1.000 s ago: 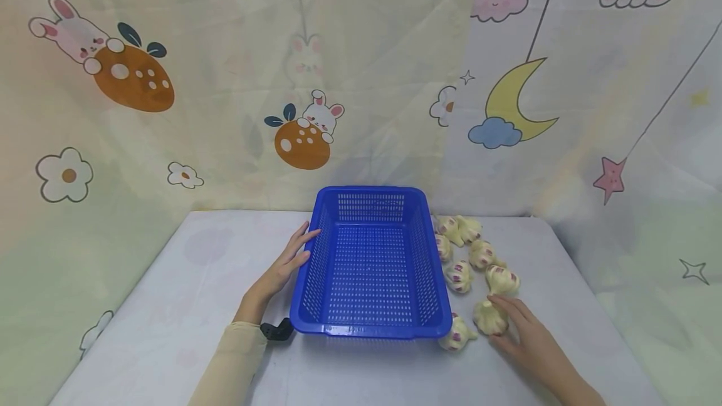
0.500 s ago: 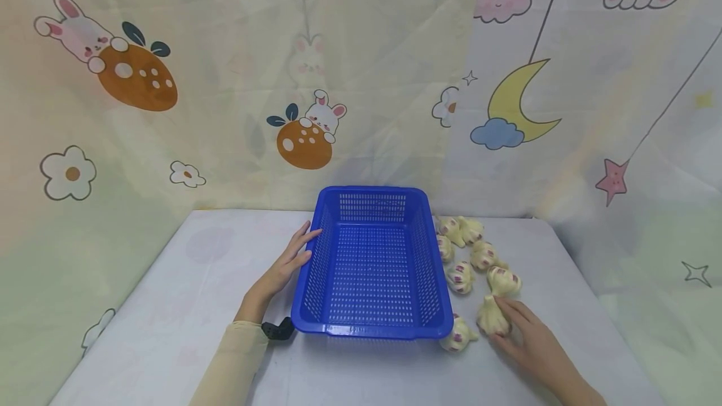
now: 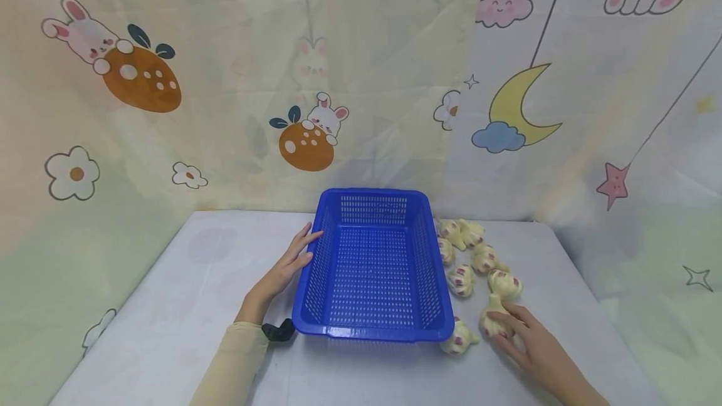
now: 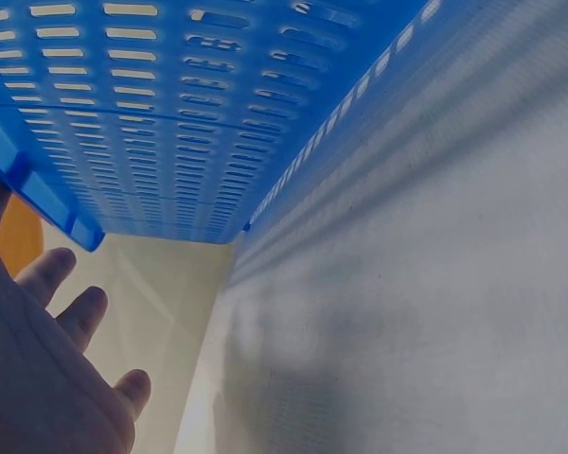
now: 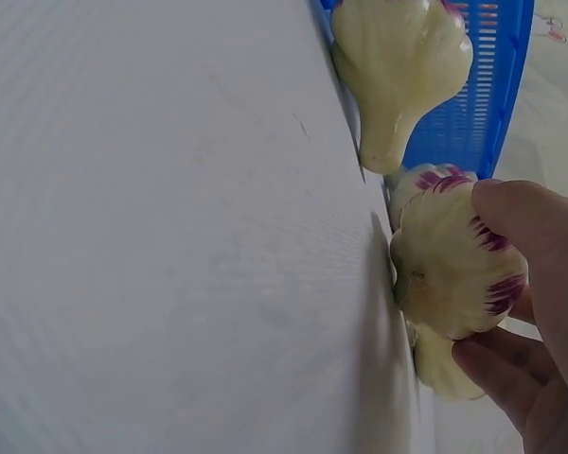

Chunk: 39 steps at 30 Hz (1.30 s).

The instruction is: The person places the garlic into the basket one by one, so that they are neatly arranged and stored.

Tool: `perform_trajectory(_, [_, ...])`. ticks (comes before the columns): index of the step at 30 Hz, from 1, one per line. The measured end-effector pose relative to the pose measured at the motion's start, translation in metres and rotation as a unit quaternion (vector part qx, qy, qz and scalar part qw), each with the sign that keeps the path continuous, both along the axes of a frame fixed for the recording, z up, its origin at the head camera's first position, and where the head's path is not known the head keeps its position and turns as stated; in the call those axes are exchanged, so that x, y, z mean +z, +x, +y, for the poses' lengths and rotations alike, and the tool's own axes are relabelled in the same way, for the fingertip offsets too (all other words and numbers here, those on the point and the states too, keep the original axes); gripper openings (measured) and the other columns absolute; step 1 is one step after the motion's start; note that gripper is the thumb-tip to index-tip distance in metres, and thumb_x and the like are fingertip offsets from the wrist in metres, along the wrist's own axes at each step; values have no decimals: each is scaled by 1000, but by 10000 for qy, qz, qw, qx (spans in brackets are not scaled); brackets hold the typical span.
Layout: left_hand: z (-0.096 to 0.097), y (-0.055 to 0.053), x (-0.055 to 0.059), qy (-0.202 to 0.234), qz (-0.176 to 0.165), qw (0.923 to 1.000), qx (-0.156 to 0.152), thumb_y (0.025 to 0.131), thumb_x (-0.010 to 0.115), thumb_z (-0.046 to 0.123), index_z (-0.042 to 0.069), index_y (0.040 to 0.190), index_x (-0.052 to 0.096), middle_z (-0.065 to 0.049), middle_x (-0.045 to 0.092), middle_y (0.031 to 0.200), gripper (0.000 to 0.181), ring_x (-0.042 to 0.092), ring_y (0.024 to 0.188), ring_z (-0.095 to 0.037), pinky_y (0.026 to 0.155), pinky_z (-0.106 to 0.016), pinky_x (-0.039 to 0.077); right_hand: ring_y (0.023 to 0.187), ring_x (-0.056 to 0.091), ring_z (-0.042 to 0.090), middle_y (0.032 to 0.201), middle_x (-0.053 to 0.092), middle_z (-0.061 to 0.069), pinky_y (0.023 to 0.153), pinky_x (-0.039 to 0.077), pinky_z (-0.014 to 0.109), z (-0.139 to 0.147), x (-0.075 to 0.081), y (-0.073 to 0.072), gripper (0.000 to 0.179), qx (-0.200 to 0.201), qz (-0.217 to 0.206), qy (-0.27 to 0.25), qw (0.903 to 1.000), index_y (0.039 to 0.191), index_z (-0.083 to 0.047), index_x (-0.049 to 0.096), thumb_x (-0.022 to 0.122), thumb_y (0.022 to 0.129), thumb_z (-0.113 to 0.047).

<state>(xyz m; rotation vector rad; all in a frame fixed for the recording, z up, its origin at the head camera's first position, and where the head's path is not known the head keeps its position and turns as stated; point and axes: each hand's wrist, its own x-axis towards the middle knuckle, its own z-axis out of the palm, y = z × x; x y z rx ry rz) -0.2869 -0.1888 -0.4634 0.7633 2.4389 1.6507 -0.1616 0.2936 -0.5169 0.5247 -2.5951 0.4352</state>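
Observation:
A blue perforated plastic basket (image 3: 372, 281) stands in the middle of the table in the head view, with nothing inside. My left hand (image 3: 286, 266) rests against its left rim, fingers fairly straight, one fingertip reaching over the edge. In the left wrist view several fingers of the left hand (image 4: 52, 350) extend beside the basket wall (image 4: 161, 123). At the right, my right hand (image 3: 533, 343) pinches a garlic bulb (image 3: 494, 318) between thumb and fingers; its stem points away. The right wrist view shows that bulb (image 5: 454, 255) with purple streaks, close to the tabletop.
Several more garlic bulbs (image 3: 484, 258) lie along the basket's right side. One bulb (image 3: 459, 338) sits by its near right corner. A black object (image 3: 279, 331) is at my left wrist. A printed cloth (image 3: 225, 111) hangs behind the white table (image 3: 186, 306).
The garlic bulb at my right hand has turned, so its stem now points away and purple marks show. My left hand stays at the basket rim. The head view has shifted slightly.

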Motion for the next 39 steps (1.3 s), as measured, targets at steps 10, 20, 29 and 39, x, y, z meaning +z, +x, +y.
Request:
perform_trajectory(10, [-1, 0, -1, -55, -23, 10000, 41, 99, 36, 16, 9, 148, 29, -18, -3, 159, 51, -7, 145, -42, 104, -74, 0, 100, 63, 26, 117, 58, 7, 74, 54, 44, 0, 3, 2, 53, -43, -366, 149, 9992, 114, -21, 65, 85, 65, -18])
perform_trajectory(20, [-1, 2, 1, -18, -50, 10000, -12, 99, 35, 16, 9, 149, 28, -17, -4, 160, 51, -8, 146, -41, 105, -73, -1, 97, 63, 26, 115, 59, 8, 72, 54, 43, 1, 1, -3, 61, 119, 103, 314, 9994, 115, -18, 64, 88, 58, -13])
perform_trajectory(29, [0, 3, 2, -54, -66, 10000, 3, 99, 36, 17, 9, 149, 28, -19, -3, 159, 51, -7, 145, -42, 105, -74, 0, 98, 63, 31, 117, 57, 9, 72, 54, 45, 0, 2, -4, 63, 17, -52, 363, 9993, 114, -18, 63, 87, 57, -9])
perform_trajectory(39, [-1, 1, 1, 13, -43, 10000, -21, 99, 38, 16, 8, 148, 30, -17, -1, 160, 50, -6, 146, -40, 106, -72, 1, 93, 65, 31, 116, 57, 9, 68, 54, 45, -1, 3, -5, 62, -124, -161, 385, 9991, 114, -19, 63, 86, 58, -5])
